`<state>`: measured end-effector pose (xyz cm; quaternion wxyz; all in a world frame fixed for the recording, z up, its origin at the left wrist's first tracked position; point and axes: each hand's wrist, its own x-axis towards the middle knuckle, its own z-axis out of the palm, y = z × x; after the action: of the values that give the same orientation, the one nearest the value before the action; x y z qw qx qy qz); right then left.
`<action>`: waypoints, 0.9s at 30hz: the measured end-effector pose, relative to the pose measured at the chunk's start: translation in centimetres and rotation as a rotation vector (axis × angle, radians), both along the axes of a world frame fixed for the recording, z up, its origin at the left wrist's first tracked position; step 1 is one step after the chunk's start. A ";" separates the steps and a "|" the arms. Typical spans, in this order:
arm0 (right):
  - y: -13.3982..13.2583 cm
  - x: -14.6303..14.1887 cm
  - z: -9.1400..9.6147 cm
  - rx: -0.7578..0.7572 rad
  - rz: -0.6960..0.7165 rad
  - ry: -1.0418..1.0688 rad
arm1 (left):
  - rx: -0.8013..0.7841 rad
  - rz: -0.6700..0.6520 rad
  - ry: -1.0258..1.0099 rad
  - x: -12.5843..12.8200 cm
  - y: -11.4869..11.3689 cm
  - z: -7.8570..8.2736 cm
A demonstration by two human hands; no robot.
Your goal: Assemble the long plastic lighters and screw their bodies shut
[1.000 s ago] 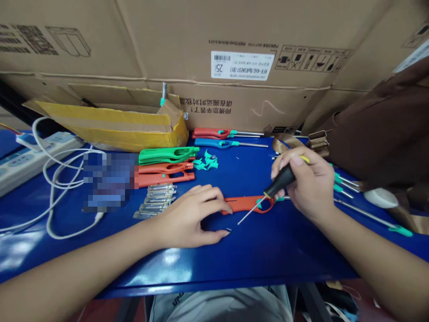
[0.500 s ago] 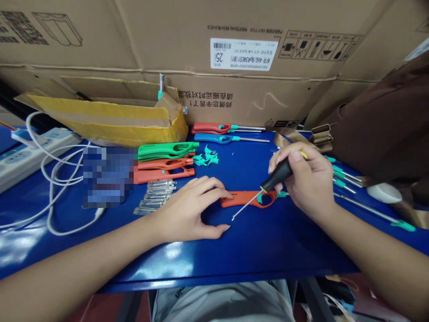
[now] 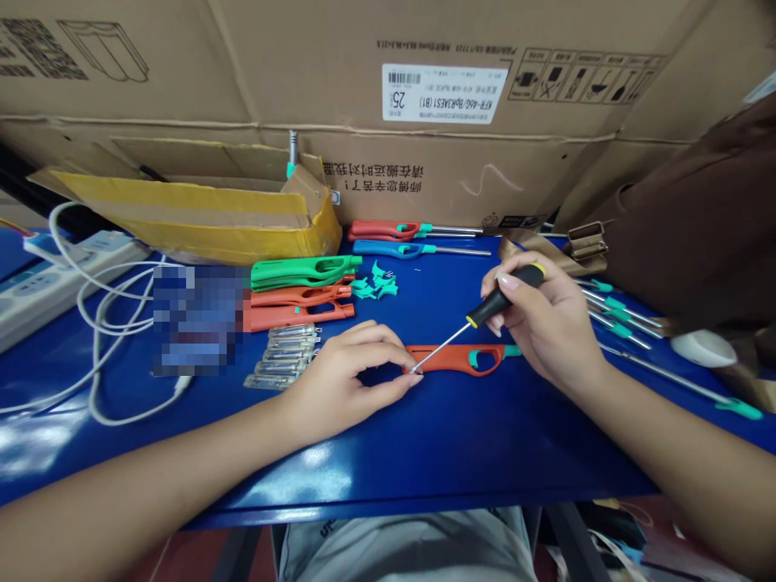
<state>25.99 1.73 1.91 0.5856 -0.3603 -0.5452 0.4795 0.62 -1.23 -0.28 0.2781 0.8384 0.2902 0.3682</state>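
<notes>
An orange lighter body (image 3: 456, 358) lies flat on the blue table (image 3: 424, 436) in front of me. My left hand (image 3: 345, 380) pinches its left end between thumb and fingers. A black-handled screwdriver with a yellow cap (image 3: 497, 301) is gripped by my right hand (image 3: 549, 327). Its thin metal shaft slants down to the left, and the tip meets the lighter's left end by my left fingertips.
Green and orange lighter shells (image 3: 300, 291) are stacked to the left, with small metal parts (image 3: 282, 356) and green plastic bits (image 3: 376, 284) nearby. Finished lighters (image 3: 412, 239) lie at the back, metal rods (image 3: 624, 319) on the right. A yellow-taped box (image 3: 200, 214), power strip (image 3: 54, 275) and cardboard wall surround.
My right hand lifted and swung the screwdriver tip from the table onto the lighter's left end. My left hand closed from resting flat into a pinch on that end.
</notes>
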 end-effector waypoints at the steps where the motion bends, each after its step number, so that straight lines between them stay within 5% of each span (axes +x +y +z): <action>1: 0.0 0.0 0.0 -0.002 0.001 0.004 | 0.022 0.004 0.006 0.0 0.0 0.0; 17: 0.3 0.0 -0.3 0.051 -0.040 -0.066 | 0.094 0.031 0.056 0.0 -0.1 0.1; 21: -0.4 0.0 -0.1 0.211 -0.099 -0.211 | 0.114 0.086 0.080 -0.1 0.0 -0.2; 27: -1.4 0.5 0.6 0.650 -0.132 -0.504 | 0.254 0.131 0.264 -0.3 -0.4 -0.1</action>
<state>26.45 0.36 2.47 0.5464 -0.2971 -0.7703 0.1407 0.28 -1.67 -0.37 0.1052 0.8871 0.3293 0.3059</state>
